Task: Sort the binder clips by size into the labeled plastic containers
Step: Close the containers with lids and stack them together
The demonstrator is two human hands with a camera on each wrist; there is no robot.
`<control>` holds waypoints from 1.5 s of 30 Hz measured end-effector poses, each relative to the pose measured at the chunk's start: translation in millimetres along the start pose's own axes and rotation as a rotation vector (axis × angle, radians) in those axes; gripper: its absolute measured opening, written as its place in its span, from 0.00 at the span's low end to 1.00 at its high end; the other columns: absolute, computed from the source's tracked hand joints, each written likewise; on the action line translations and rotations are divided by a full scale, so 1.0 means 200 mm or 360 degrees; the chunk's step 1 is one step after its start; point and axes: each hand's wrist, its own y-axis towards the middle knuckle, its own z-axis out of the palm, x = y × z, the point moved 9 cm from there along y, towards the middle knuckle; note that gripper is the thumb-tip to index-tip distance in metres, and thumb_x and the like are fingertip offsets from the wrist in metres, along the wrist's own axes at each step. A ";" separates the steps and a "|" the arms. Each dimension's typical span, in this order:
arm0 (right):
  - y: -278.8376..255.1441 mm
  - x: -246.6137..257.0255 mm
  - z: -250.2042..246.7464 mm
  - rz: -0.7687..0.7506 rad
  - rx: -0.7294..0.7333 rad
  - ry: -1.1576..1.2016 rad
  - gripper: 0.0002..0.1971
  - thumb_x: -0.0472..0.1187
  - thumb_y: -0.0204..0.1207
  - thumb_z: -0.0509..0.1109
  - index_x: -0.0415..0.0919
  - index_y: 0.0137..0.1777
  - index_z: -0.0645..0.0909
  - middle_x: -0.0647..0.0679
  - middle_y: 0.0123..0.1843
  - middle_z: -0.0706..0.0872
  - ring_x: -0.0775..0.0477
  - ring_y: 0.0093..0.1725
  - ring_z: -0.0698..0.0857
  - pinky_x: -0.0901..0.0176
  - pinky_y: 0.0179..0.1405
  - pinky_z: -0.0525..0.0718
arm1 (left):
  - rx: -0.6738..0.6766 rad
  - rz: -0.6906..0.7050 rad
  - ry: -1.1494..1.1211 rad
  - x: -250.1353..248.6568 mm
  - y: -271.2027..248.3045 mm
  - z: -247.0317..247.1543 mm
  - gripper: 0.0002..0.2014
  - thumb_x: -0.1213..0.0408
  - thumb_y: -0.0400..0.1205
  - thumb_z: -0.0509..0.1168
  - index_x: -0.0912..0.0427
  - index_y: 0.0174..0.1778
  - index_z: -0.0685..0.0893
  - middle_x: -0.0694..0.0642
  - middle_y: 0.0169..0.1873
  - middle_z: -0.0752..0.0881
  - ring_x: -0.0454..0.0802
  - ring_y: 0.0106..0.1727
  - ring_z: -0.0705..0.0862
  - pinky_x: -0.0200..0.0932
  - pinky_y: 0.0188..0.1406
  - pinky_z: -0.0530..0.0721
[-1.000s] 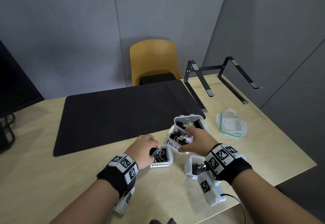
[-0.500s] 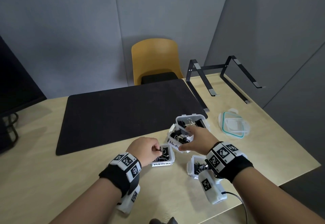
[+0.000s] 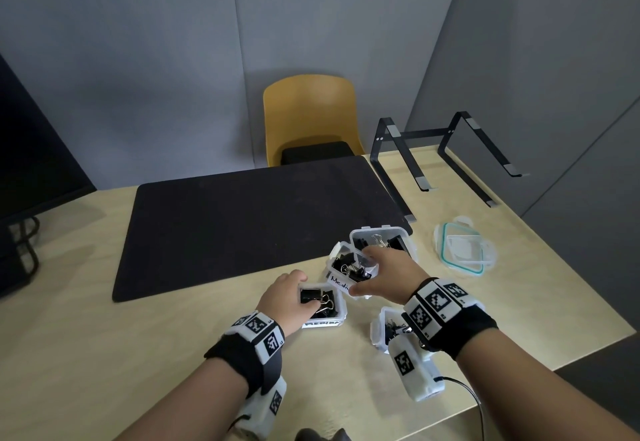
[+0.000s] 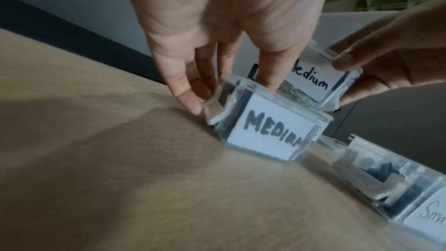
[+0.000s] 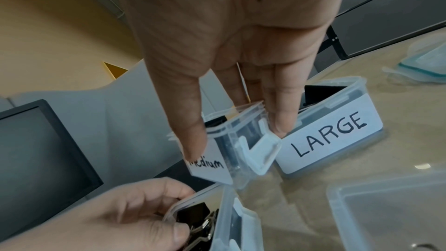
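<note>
Sorting looks nearly finished: every small clear plastic container [image 3: 382, 244] at frame centre holds black binder clips [image 3: 349, 267], the left hand [image 3: 289, 296] pinching one over the block-lettered MEDIUM tub [image 3: 323, 323], the right hand [image 3: 388, 276] gripping the tilted handwritten Medium tub [image 3: 337, 283].

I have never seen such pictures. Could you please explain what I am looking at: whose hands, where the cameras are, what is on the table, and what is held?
No machine: a person wears one camera on the head and one on each wrist. The head view looks down on a pale wooden table. The right hand grips a small clear plastic box with a handwritten "Medium" label, tilted. The left hand holds a black metal binder clip at the clear box labelled "MEDIUM" in capitals. Nearby stand a clear box labelled "LARGE" and another whose label begins "Sm". A teal-rimmed clear lid lies apart.
</note>
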 end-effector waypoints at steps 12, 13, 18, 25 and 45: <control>0.01 0.11 0.05 -0.0132 0.0088 -0.0104 0.39 0.52 0.60 0.82 0.47 0.72 0.73 0.51 0.65 0.82 0.52 0.59 0.80 0.61 0.56 0.78 | 0.0113 -0.0121 -0.0341 0.12 0.01 0.05 0.27 0.49 0.72 0.71 0.49 0.66 0.74 0.49 0.58 0.79 0.43 0.57 0.79 0.39 0.54 0.78; 0.01 0.12 0.06 -0.0142 0.0106 -0.0102 0.39 0.51 0.60 0.82 0.48 0.72 0.72 0.51 0.65 0.82 0.52 0.57 0.80 0.60 0.56 0.78 | 0.0160 -0.0127 -0.0405 0.13 0.00 0.06 0.29 0.50 0.72 0.72 0.50 0.68 0.72 0.49 0.59 0.78 0.44 0.59 0.79 0.38 0.56 0.76; 0.00 0.17 0.10 -0.0205 0.0202 -0.0128 0.42 0.48 0.61 0.82 0.50 0.76 0.68 0.52 0.68 0.79 0.54 0.57 0.78 0.62 0.59 0.76 | 0.0361 -0.0101 -0.0628 0.18 -0.03 0.09 0.45 0.54 0.61 0.78 0.48 0.75 0.67 0.49 0.65 0.75 0.45 0.69 0.75 0.43 0.71 0.74; -0.01 0.22 0.17 -0.0300 0.0301 -0.0302 0.43 0.44 0.63 0.82 0.50 0.78 0.66 0.51 0.74 0.75 0.51 0.72 0.74 0.60 0.71 0.71 | 0.0322 0.0083 -0.0601 0.12 -0.05 0.07 0.29 0.59 0.62 0.80 0.41 0.58 0.78 0.44 0.55 0.84 0.44 0.56 0.84 0.50 0.63 0.82; 0.01 0.19 0.22 -0.0256 0.0410 -0.0195 0.42 0.44 0.63 0.82 0.52 0.77 0.68 0.51 0.67 0.77 0.48 0.69 0.76 0.56 0.71 0.75 | 0.0354 0.0118 -0.0554 0.10 -0.07 0.06 0.28 0.54 0.60 0.79 0.41 0.57 0.81 0.41 0.48 0.89 0.41 0.52 0.86 0.45 0.59 0.83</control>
